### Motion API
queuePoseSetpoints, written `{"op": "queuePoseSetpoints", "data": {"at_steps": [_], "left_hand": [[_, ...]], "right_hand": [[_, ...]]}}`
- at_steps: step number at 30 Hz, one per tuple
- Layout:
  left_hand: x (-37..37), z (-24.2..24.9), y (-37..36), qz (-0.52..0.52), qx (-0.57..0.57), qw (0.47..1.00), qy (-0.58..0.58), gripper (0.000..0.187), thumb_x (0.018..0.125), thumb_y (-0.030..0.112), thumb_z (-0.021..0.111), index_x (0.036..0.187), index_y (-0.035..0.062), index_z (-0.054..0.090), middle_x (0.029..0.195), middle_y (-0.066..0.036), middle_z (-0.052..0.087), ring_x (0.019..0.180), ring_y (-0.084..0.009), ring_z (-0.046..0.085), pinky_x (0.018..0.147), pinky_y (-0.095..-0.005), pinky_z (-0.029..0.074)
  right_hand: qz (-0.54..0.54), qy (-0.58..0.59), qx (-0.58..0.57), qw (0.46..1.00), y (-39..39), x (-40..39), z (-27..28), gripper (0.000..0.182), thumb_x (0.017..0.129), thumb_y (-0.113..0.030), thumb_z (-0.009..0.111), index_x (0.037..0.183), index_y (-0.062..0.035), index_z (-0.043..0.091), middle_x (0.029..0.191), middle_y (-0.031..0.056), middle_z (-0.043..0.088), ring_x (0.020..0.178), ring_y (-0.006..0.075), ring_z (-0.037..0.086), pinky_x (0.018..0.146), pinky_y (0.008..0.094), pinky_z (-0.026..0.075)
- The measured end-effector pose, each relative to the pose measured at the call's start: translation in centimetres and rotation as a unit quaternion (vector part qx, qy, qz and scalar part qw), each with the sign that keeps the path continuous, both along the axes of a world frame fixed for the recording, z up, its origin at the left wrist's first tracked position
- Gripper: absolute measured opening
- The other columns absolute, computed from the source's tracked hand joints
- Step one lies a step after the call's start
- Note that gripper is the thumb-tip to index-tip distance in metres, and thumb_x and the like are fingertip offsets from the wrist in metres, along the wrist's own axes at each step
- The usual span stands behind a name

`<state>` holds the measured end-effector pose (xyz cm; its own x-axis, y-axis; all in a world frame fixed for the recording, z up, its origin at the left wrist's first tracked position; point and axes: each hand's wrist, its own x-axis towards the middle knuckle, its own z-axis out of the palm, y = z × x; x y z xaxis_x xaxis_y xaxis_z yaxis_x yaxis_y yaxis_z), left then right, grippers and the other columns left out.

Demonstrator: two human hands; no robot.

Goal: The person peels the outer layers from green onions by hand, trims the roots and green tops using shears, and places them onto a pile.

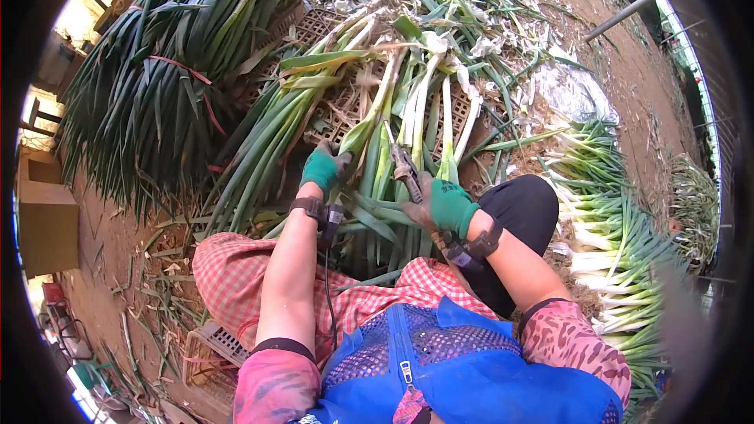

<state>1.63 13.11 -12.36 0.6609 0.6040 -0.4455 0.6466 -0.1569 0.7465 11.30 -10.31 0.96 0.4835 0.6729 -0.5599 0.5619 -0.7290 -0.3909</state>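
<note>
My left hand (326, 168), in a green glove with dark fingers, closes round a long green onion (360, 135). The stalk's pale root end points away from me, over a brown plastic crate. In my right hand (444, 202), gloved the same way, is a blow gun (405, 173) with a thin nozzle aimed up beside the stalk. More green onions (428, 102) lie just beyond both hands, white ends away from me. Their green leaves spread down towards my lap. Loose skin near the stalk's root end is blurred.
A large tied bundle of green onions (165, 86) stands at the left. Cleaned green onions (605, 235) lie in a long row at the right. Peeled scraps (487, 23) cover the far ground. A crate (212, 353) sits by my left knee. A metal pole (632, 8) juts in at the upper right.
</note>
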Motion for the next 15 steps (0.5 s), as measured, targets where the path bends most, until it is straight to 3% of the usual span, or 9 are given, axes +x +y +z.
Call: {"op": "queuePoseSetpoints", "data": {"at_steps": [3,6,8,11,13,14,15], "left_hand": [[0.8,-3.5,-0.6,-0.011,-0.039,0.994,-0.099,0.05,0.086,0.039,0.066,0.111,-0.0048,0.063,0.096,-0.013,0.069,0.087,-0.0196,0.063,0.079,-0.033,0.049],[0.4,-3.1,-1.5,-0.008,-0.109,0.994,-0.025,0.055,0.087,0.043,0.063,0.116,-0.0047,0.062,0.096,-0.011,0.068,0.086,-0.0195,0.062,0.079,-0.0331,0.049],[0.4,-4.9,-1.6,0.051,-0.133,0.989,-0.029,0.062,0.089,0.049,0.06,0.119,-0.0044,0.061,0.096,-0.011,0.068,0.086,-0.0192,0.062,0.079,-0.0336,0.049],[0.2,-4.6,-2.0,0.114,-0.219,0.968,-0.031,0.07,0.088,0.057,0.056,0.121,-0.0042,0.061,0.101,-0.013,0.067,0.09,-0.0198,0.061,0.08,-0.0347,0.049],[0.4,-3.9,-1.6,0.156,-0.304,0.939,-0.03,0.076,0.087,0.063,0.053,0.122,-0.0043,0.06,0.107,-0.015,0.066,0.094,-0.0208,0.061,0.081,-0.0354,0.049],[0.3,-3.6,-1.8,0.149,-0.283,0.947,-0.018,0.078,0.087,0.065,0.051,0.122,-0.0045,0.06,0.108,-0.015,0.065,0.095,-0.0216,0.062,0.081,-0.0357,0.049],[0.3,-2.2,-2.3,0.142,-0.261,0.955,-0.006,0.081,0.087,0.067,0.05,0.122,-0.0047,0.06,0.11,-0.016,0.065,0.095,-0.0223,0.062,0.081,-0.036,0.05]], "right_hand": [[-0.001,0.01,0.055,0.998,-1.2,-2.0,0.4,0.055,0.081,-0.043,0.061,0.105,0.0065,0.056,0.088,0.0283,0.066,0.088,0.0417,0.066,0.078,0.0461,0.052],[-0.029,-0.01,0.009,1.0,-1.4,-2.2,0.3,0.055,0.08,-0.04,0.063,0.108,0.0063,0.055,0.088,0.0271,0.066,0.087,0.0414,0.066,0.077,0.0469,0.051],[-0.048,0.001,0.007,0.999,-1.6,-2.0,0.1,0.056,0.08,-0.04,0.064,0.109,0.0061,0.054,0.089,0.0269,0.066,0.086,0.0412,0.066,0.077,0.0473,0.051],[0.019,0.027,0.096,0.995,-1.9,-3.3,1.1,0.055,0.081,-0.041,0.064,0.109,0.0053,0.053,0.088,0.0265,0.067,0.087,0.0408,0.066,0.077,0.0473,0.051],[0.017,0.015,0.045,0.999,-1.8,-3.1,-0.2,0.062,0.081,-0.044,0.063,0.115,0.0057,0.052,0.088,0.0277,0.066,0.088,0.0426,0.065,0.078,0.048,0.051],[0.017,0.01,0.02,1.0,-1.6,-2.9,-0.9,0.065,0.081,-0.046,0.063,0.119,0.0059,0.052,0.087,0.0284,0.066,0.088,0.0436,0.065,0.079,0.0483,0.051],[0.011,0.002,0.0,1.0,-1.0,-2.6,-1.3,0.062,0.08,-0.046,0.063,0.112,0.0058,0.055,0.085,0.0275,0.066,0.087,0.0435,0.065,0.078,0.0482,0.051]]}}
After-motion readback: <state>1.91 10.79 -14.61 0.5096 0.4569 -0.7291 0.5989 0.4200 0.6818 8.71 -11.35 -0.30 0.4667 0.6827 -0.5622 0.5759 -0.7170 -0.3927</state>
